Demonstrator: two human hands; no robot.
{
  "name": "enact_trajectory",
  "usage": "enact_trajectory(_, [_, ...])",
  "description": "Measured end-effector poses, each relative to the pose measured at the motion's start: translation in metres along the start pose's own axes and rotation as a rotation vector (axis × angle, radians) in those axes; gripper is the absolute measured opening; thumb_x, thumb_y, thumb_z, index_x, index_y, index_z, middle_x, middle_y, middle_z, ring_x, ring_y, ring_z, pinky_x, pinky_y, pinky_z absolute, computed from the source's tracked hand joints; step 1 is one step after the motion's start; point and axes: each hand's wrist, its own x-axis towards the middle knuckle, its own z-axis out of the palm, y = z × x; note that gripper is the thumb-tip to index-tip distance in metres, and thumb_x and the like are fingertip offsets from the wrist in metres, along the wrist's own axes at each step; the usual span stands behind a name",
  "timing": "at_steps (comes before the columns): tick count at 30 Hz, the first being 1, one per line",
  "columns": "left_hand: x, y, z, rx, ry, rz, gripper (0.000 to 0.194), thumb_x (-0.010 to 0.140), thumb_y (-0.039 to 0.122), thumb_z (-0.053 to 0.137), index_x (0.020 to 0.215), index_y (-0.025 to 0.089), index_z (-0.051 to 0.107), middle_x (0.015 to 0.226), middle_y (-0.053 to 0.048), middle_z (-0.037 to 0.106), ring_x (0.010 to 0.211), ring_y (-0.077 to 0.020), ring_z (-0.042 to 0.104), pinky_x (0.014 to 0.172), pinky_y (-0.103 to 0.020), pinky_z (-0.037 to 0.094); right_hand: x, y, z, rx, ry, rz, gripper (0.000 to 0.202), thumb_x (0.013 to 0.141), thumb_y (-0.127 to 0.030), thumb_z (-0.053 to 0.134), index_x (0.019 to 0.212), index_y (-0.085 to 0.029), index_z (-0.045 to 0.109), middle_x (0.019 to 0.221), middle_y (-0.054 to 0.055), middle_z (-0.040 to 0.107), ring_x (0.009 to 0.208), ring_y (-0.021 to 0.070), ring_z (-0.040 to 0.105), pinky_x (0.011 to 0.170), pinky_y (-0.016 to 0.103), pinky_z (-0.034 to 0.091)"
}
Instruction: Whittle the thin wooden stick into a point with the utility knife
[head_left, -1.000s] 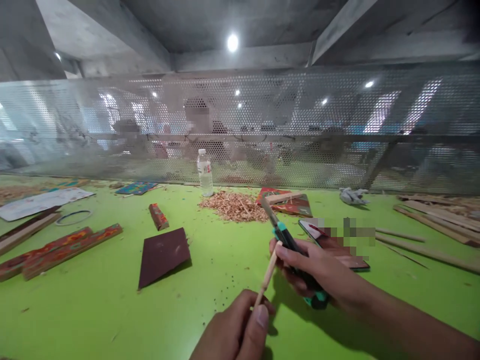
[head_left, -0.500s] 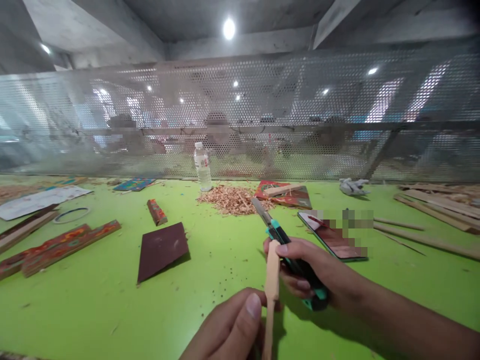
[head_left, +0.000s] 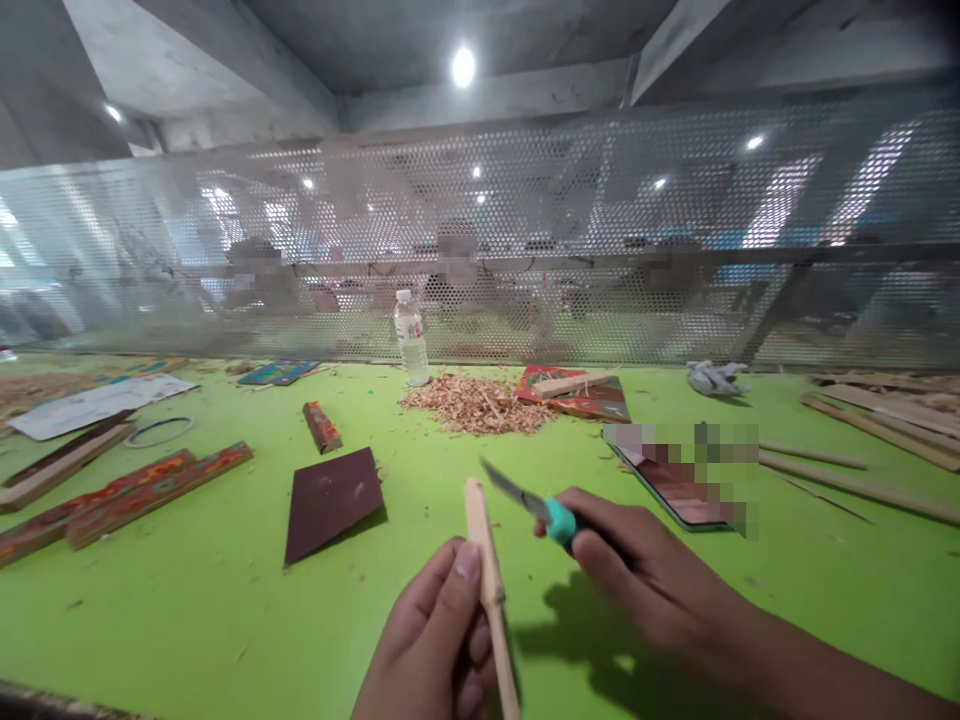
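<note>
Green table (head_left: 187, 620); wood shavings (head_left: 476, 404) | perforated mesh screen (head_left: 525, 240); figures behind, blurred

I lose the lower end of the wooden stick (head_left: 491, 590) past the bottom edge. My left hand (head_left: 439, 640) is cut off there too. The phone (head_left: 679, 480) screen is blurred, and the people behind the mesh screen (head_left: 525, 230) are indistinct.

Two bare hands (head_left: 442, 640), no gloves, rings or sleeves; right forearm uncovered.
</note>
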Motion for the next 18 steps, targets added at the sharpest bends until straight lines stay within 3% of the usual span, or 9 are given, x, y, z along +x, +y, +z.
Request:
enact_trajectory(3, [0.004, -0.001, -0.004, -0.017, 0.116, 0.048, 0.053, 0.073, 0.068, 0.095, 0.091, 0.021, 0.078, 0.055, 0.009, 0.050, 0.047, -0.0085, 0.040, 0.046, -0.018, 0.032, -0.007, 0.003, -0.003, -0.332, -0.135, -0.241, 0.056, 0.114, -0.069, 0.038, 0.099, -0.021, 0.062, 0.079, -0.002, 0.057, 0.065, 0.0155, 0.050, 0.061, 0.030, 0.033])
enact_trajectory(8, [0.007, -0.007, -0.009, 0.021, 0.236, 0.104, 0.047, 0.077, 0.064, 0.094, 0.088, 0.022, 0.075, 0.060, 0.005, 0.059, 0.054, -0.0152, 0.054, 0.056, -0.025, 0.048, -0.008, 0.000, 0.008, -0.577, -0.192, -0.316, 0.066, 0.116, -0.068, 0.024, 0.096, -0.020, 0.064, 0.075, 0.001, 0.065, 0.061, 0.0167, 0.056, 0.059, 0.031, 0.038])
enact_trajectory(11, [0.006, -0.009, -0.008, 0.034, 0.287, 0.096, 0.048, 0.078, 0.065, 0.093, 0.091, 0.022, 0.074, 0.067, 0.002, 0.067, 0.062, -0.0178, 0.062, 0.059, -0.026, 0.050, -0.007, -0.001, 0.014, -0.610, -0.173, -0.350, 0.067, 0.117, -0.067, 0.022, 0.093, -0.020, 0.064, 0.073, 0.000, 0.065, 0.059, 0.0161, 0.057, 0.059, 0.030, 0.041])
enact_trajectory(14, [0.004, -0.011, -0.004, -0.002, 0.251, 0.058, 0.052, 0.079, 0.070, 0.089, 0.090, 0.023, 0.072, 0.065, 0.003, 0.065, 0.057, -0.0160, 0.059, 0.054, -0.025, 0.047, -0.007, 0.000, 0.014, -0.617, -0.129, -0.374, 0.066, 0.118, -0.064, 0.022, 0.092, -0.020, 0.064, 0.073, 0.001, 0.066, 0.058, 0.0159, 0.058, 0.058, 0.030, 0.041])
enact_trajectory(18, [0.002, -0.013, 0.004, -0.137, 0.113, 0.052, 0.056, 0.072, 0.068, 0.095, 0.080, 0.023, 0.063, 0.061, 0.008, 0.054, 0.052, -0.0106, 0.052, 0.053, -0.021, 0.045, -0.009, -0.001, 0.012, -0.631, -0.114, -0.392, 0.066, 0.119, -0.062, 0.022, 0.092, -0.019, 0.065, 0.071, 0.001, 0.066, 0.057, 0.0159, 0.058, 0.057, 0.031, 0.041])
